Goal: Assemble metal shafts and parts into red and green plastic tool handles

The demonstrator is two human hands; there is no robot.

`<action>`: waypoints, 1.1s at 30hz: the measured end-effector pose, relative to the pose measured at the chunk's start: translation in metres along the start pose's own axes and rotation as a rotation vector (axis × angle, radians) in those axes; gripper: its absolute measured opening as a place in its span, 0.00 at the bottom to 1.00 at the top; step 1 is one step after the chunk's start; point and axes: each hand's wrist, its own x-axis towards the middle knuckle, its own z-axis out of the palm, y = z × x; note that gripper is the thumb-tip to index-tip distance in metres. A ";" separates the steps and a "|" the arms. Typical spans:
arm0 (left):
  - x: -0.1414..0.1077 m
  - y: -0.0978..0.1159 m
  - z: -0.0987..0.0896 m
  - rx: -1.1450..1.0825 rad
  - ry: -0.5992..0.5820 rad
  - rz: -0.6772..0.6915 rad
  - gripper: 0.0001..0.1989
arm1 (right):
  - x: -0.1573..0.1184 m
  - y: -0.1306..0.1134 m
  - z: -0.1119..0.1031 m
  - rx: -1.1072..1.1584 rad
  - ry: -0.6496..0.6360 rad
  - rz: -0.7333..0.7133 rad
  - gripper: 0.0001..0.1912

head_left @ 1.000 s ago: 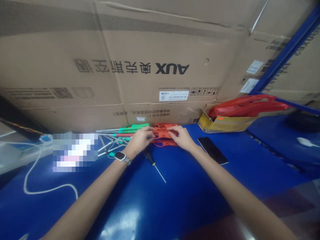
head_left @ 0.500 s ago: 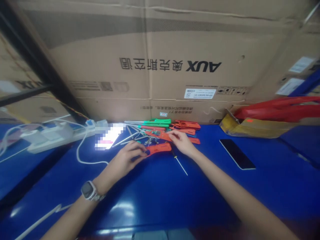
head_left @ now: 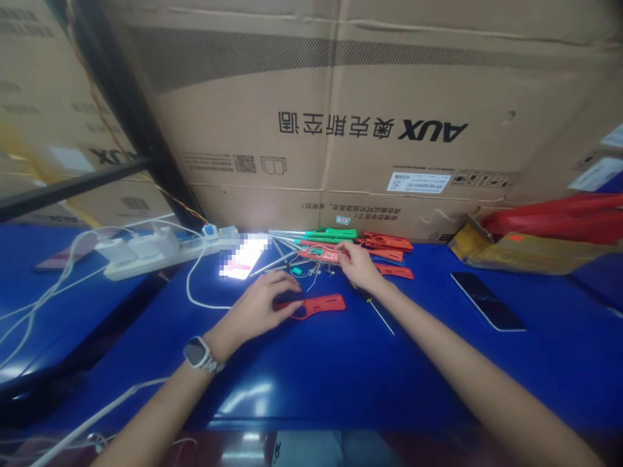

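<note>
Carton (head_left: 243, 78): one large box rising behind everything, its print upside down.
Table (head_left: 316, 383): blue and shiny; its far edge meets the carton, its near edge runs between the forearms, with a broad stretch of blue between them and another right of the right forearm.
Right hand (head_left: 359, 267): reaching forward, palm down, wrist low over the table, thumb and fingertips pinching the right end of one shell.
Left hand (head_left: 263, 305): palm down, fingers arched and parted from the thumb over the left end of another shell, grip slack; I cannot tell whether the thumb presses on it.
Box (head_left: 545, 256): one, yellow, at the far right, a red bag (head_left: 555, 217) in its top.
Strip (head_left: 146, 259): one, white, with plugs, at the far left.
Phone (head_left: 487, 301): one, dark face up, right of the right forearm.
Front shell (head_left: 328, 303): orange, between the hands and nearer the person.
Held shell (head_left: 318, 253): orange, level over the pile's near side.
Other shells (head_left: 398, 270): at least three, orange, just right of the right hand.
Green handles (head_left: 335, 233): at least two, against the carton.
Screwdriver (head_left: 381, 316): one, tip toward the person, handle partly hidden by the right wrist.
Watch (head_left: 197, 352): one, on the left wrist.
</note>
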 end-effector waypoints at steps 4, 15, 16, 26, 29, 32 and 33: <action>0.025 -0.003 -0.001 -0.001 -0.104 -0.047 0.23 | 0.016 0.005 0.004 -0.068 0.027 -0.009 0.10; 0.026 0.008 0.023 0.024 -0.188 -0.011 0.16 | -0.018 -0.014 -0.011 -0.162 0.051 -0.255 0.13; 0.026 0.007 0.023 0.021 -0.144 -0.003 0.17 | -0.021 -0.016 -0.010 -0.173 0.006 -0.292 0.11; 0.062 -0.031 0.000 0.472 0.010 -0.331 0.10 | 0.009 -0.009 -0.010 -0.448 -0.181 -0.217 0.21; 0.076 -0.034 0.003 0.494 -0.006 -0.367 0.10 | 0.015 -0.005 -0.013 -0.414 -0.225 -0.203 0.18; 0.080 -0.036 0.008 0.471 0.022 -0.368 0.09 | 0.015 -0.001 -0.015 -0.327 -0.239 -0.149 0.19; 0.079 -0.038 0.010 0.467 0.030 -0.363 0.09 | 0.015 0.000 -0.016 -0.308 -0.241 -0.135 0.19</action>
